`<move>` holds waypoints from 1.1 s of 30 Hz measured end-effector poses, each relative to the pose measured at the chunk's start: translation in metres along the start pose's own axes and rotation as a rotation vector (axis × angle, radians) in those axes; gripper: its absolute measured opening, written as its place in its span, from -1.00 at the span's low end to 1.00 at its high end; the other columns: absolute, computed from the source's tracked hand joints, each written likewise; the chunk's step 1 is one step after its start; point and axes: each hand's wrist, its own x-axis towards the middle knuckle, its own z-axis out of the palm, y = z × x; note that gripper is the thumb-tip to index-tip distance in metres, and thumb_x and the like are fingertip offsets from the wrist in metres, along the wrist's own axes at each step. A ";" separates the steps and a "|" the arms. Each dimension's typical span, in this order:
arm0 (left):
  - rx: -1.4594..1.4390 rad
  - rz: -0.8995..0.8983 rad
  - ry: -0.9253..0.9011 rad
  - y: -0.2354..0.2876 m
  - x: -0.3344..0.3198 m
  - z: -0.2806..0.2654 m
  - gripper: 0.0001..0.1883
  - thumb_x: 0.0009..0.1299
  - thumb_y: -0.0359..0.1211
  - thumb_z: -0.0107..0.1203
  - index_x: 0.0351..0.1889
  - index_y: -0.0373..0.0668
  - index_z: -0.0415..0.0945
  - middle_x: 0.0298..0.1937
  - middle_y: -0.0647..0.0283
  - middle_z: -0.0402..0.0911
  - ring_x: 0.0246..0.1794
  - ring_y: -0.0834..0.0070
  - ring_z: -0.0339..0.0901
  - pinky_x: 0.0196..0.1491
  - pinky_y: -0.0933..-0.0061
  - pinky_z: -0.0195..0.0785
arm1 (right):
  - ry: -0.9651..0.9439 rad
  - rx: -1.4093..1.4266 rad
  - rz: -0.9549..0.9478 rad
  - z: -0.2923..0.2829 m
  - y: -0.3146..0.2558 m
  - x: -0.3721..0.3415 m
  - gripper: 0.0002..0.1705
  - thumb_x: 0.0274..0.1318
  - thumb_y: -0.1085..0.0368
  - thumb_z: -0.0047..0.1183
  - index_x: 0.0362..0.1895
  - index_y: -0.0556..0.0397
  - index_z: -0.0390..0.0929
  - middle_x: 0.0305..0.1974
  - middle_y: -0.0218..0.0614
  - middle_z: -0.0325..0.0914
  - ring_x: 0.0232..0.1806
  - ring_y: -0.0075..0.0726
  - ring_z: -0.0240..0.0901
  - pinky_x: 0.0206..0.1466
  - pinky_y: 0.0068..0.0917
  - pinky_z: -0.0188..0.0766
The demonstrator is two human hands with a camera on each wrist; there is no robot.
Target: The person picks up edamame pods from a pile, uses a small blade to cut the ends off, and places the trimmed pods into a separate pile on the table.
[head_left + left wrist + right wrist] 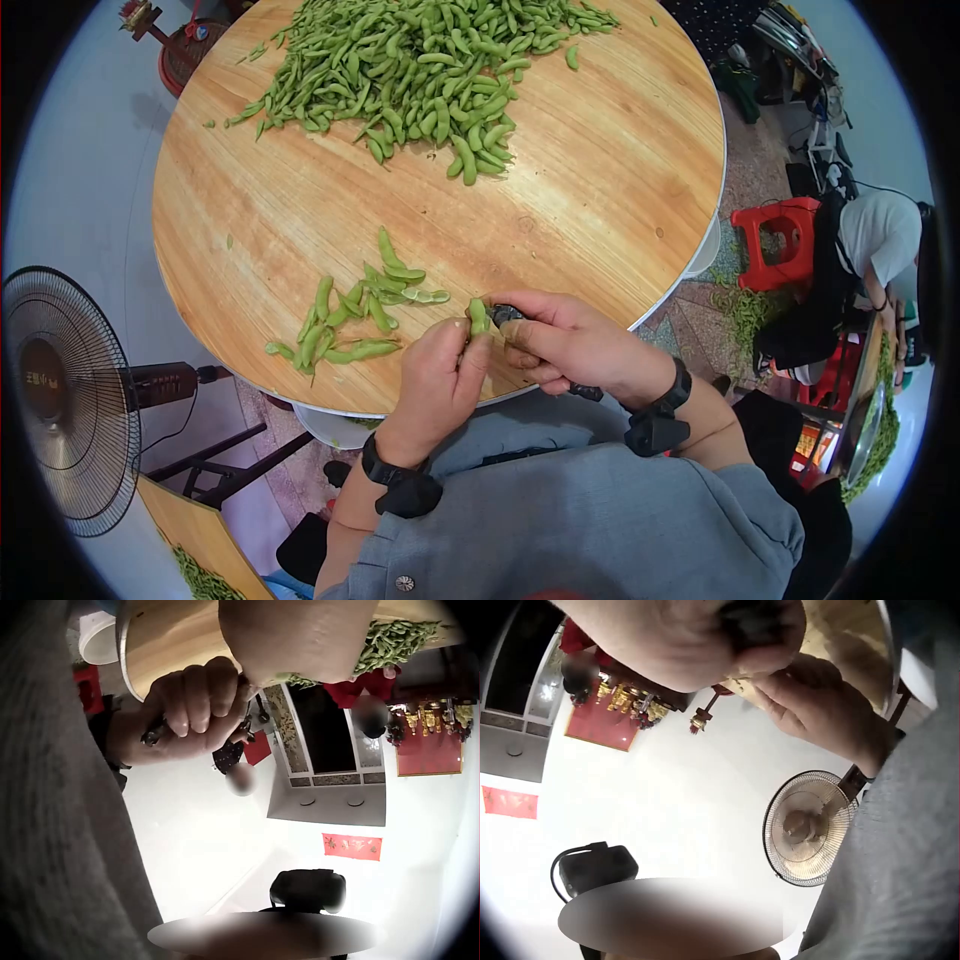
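Note:
Between the thumb and fingers of my left hand [437,372] a green soybean pod [479,316] is pinched upright, close over the table's near edge. My right hand [572,345] grips a black tool [507,314] whose front end is right at the pod. Its other black end pokes out below the curled fingers; they cover the middle, so I cannot tell the tool's kind. In the left wrist view the tool [153,734] shows at both sides of the fist. To the left of my hands lies a small group of pods [362,350], some with pale cut or split parts.
A large heap of soybean pods [400,70] covers the far part of the round wooden table [600,200]. A standing fan [70,400] is at the left. On the right are a red stool [775,243], another person [880,235] and green scraps [750,315] on the floor.

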 end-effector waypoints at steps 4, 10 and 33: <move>-0.603 -0.473 0.025 0.005 -0.003 -0.001 -0.79 0.38 -0.34 -0.09 -0.43 -0.30 0.36 -0.67 0.34 0.32 -0.66 0.67 0.29 -0.59 0.55 0.14 | 0.040 0.067 -0.020 0.000 0.001 0.000 -0.63 0.26 0.32 -0.31 0.16 -0.06 0.21 -0.59 -0.54 0.19 -0.72 -0.73 -0.07 -0.69 -0.72 -0.03; -0.493 -0.349 -0.079 0.002 -0.004 0.008 -0.72 0.45 -0.27 -0.20 -0.44 -0.24 0.36 -0.70 0.43 0.25 -0.74 0.72 0.16 -0.65 0.66 0.00 | 0.220 -0.422 -0.292 -0.021 0.005 0.029 -0.79 0.14 0.17 -0.02 -0.33 0.05 0.41 -0.67 -0.55 0.26 -0.70 -0.73 0.12 -0.69 -0.70 0.07; -1.005 -0.947 -0.107 -0.004 0.000 -0.012 -0.78 0.43 -0.28 -0.19 -0.31 -0.21 0.39 -0.55 0.40 0.41 -0.60 0.66 0.34 -0.61 0.69 0.13 | 0.521 -1.165 -0.655 -0.023 -0.006 0.039 -0.79 -0.12 0.33 0.04 -0.32 0.13 0.49 -0.52 -0.10 0.49 -0.54 -0.19 0.45 -0.42 -0.42 0.38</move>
